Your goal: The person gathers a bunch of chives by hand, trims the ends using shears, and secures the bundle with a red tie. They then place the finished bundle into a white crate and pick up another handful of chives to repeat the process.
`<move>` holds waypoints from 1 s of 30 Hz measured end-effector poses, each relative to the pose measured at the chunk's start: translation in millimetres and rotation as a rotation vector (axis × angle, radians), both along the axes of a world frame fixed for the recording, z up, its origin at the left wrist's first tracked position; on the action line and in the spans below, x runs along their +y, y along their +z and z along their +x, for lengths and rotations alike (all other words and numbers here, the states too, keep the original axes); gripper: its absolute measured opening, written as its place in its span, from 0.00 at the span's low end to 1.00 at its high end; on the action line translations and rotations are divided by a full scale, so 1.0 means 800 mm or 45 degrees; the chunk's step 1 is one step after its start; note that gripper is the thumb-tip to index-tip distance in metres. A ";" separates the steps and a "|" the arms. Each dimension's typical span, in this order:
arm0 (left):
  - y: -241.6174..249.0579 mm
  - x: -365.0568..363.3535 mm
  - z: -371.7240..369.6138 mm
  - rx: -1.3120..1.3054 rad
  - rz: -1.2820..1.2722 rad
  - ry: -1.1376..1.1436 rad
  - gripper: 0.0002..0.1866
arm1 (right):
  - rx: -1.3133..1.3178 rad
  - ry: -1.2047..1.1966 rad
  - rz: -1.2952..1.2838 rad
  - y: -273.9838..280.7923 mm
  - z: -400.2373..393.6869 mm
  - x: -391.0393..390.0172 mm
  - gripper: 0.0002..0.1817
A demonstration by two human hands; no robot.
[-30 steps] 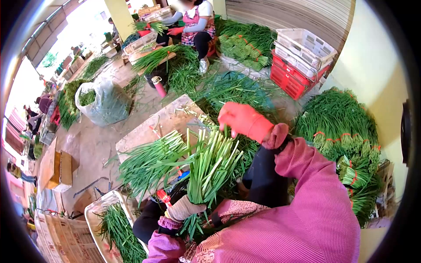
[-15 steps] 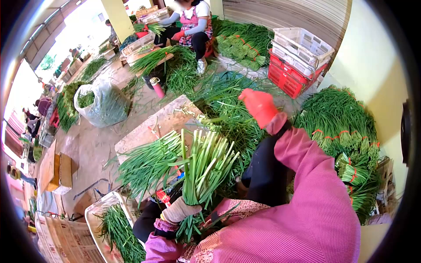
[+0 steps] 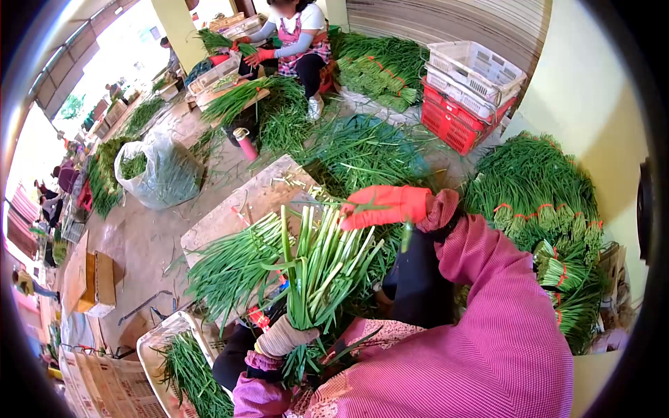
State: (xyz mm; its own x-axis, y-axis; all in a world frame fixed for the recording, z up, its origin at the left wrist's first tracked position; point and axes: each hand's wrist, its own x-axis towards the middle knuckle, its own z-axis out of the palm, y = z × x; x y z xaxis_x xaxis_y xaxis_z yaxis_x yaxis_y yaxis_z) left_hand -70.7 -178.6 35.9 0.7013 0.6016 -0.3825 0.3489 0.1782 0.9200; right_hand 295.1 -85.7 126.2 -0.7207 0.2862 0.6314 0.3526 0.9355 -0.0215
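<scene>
My left hand (image 3: 286, 337), in a pale knitted glove, is wrapped round the lower part of a bunch of green stalks (image 3: 324, 268), whose pale ends point up and away from me. My right hand (image 3: 387, 206), in an orange-red glove, is at the upper right of the bunch, with its fingers pinched near the pale ends. A few green leaves hang by this hand. More stalks (image 3: 233, 261) lie on the wooden board (image 3: 230, 212) to the left of the bunch.
A white basket (image 3: 148, 355) of greens stands at lower left. Tied bundles (image 3: 533, 184) are piled at right, by stacked red and white crates (image 3: 453, 118). A plastic bag (image 3: 167, 177) and pink bottle (image 3: 247, 146) stand beyond the board. A co-worker (image 3: 303, 42) sits farther back, handling greens.
My right hand has come down and left from above the loose greens to the bunch's pale ends. My left hand keeps its hold. The co-worker's hands have risen with some greens.
</scene>
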 end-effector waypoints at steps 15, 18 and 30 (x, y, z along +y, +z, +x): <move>-0.009 -0.015 0.014 0.120 0.548 0.119 0.20 | 0.302 -0.089 -1.563 0.015 -0.005 0.007 0.14; -0.010 -0.020 0.019 -0.014 0.348 0.267 0.21 | 0.364 -0.288 -1.558 -0.002 -0.010 -0.001 0.14; 0.016 -0.021 0.020 1.031 1.381 0.149 0.39 | -0.293 -1.473 0.207 -0.007 0.084 0.044 0.24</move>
